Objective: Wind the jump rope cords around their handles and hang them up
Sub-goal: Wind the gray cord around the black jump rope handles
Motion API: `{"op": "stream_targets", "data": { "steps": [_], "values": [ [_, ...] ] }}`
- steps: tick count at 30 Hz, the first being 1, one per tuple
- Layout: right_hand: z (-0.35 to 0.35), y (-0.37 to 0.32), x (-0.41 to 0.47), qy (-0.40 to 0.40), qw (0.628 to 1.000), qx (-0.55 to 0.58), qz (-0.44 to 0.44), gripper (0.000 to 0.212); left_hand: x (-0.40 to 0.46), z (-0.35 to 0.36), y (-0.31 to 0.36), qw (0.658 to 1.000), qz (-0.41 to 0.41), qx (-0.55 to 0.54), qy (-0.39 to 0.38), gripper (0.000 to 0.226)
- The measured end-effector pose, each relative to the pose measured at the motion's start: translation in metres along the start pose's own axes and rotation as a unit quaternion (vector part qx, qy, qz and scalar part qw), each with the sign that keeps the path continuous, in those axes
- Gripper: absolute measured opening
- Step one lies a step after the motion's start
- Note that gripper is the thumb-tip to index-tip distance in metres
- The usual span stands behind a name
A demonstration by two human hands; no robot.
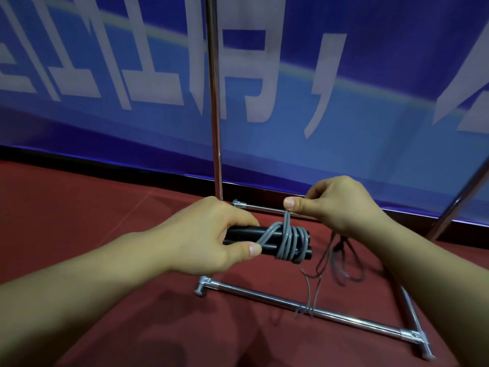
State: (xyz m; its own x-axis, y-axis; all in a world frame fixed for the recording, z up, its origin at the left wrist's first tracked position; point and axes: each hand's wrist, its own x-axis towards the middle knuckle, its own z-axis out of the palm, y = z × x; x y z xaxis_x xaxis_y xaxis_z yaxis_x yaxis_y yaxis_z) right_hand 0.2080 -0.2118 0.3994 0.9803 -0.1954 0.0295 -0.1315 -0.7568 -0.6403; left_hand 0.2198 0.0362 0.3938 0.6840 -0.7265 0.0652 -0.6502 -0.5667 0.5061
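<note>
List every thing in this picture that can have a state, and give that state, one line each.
black handles: side by side, gripped by left hand.
grey cord: partly wound round handles; the rest trails loose to the floor.
right hand: pinches the cord above the handles.
chrome rack: upright; nothing seen hanging.

Blue banner (pixel 344 144) with large white characters behind; red floor (pixel 92 207) below, dark baseboard strip (pixel 105 165) between them.

We see black handles (pixel 267 241) wrapped in a grey cord (pixel 287 241), a shiny chrome rack (pixel 267 294) on a dark red floor (pixel 79 207), and a blue banner (pixel 370 128) with large white characters and a pale curved stripe.
</note>
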Motion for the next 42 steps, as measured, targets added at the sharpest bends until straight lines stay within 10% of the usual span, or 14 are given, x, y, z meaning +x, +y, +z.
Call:
{"op": "stream_targets", "data": {
  "steps": [8, 12, 17, 25, 42],
  "values": [
    [0.010, -0.002, 0.002, -0.031, 0.998, 0.062, -0.003, 0.076, 0.001, 0.004, -0.001, 0.977, 0.040, -0.201, 0.065, 0.018],
    [0.024, -0.003, -0.001, -0.118, 0.977, 0.178, -0.021, 0.026, 0.007, 0.005, 0.001, 0.949, 0.006, -0.290, 0.124, 0.032],
    [0.038, -0.018, -0.004, -0.129, 0.958, 0.255, -0.026, 0.041, 0.017, -0.002, 0.002, 0.902, -0.087, -0.351, 0.237, 0.033],
    [0.045, -0.034, -0.018, -0.216, 0.931, 0.295, -0.012, 0.005, 0.026, 0.006, -0.020, 0.878, -0.212, -0.315, 0.292, 0.037],
    [0.035, -0.043, -0.021, -0.264, 0.916, 0.292, 0.075, 0.013, 0.022, 0.007, -0.046, 0.913, -0.287, -0.112, 0.266, 0.034]
  ]
}}
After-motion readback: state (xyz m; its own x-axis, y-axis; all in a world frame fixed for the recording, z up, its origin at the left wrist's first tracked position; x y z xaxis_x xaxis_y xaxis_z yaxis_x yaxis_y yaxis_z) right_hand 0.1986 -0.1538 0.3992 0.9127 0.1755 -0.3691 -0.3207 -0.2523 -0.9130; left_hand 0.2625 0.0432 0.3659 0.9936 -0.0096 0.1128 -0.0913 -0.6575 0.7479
